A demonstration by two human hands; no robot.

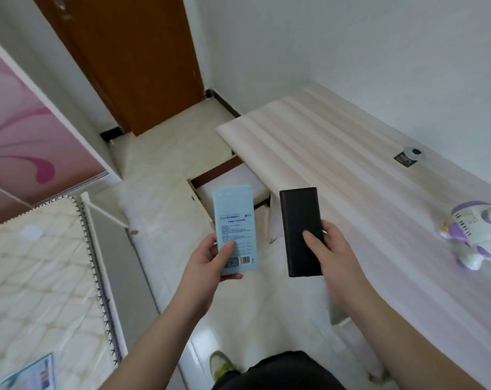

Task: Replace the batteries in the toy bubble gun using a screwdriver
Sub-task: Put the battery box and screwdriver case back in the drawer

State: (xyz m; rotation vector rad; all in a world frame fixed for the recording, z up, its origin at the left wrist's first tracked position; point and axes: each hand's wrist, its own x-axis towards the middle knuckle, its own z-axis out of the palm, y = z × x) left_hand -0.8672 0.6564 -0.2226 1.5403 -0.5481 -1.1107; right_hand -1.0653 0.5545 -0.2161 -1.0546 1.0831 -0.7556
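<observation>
My left hand (210,257) grips the lower end of a flat light-blue box (234,220) with printed text and a barcode. My right hand (327,253) holds a flat black case (300,218) by its lower half, thumb on top. Both are held upright, side by side, above the floor just left of the desk. The white-and-purple toy bubble gun (476,235) lies on the pale wooden desk (365,170) at the far right, well away from both hands. No loose batteries or screwdriver show.
An open drawer (230,181) juts out from the desk's left end, behind the two boxes. A small black item with a silver ring (410,156) sits near the wall. A mattress (42,277) lies at left; a brown door (132,57) stands ahead.
</observation>
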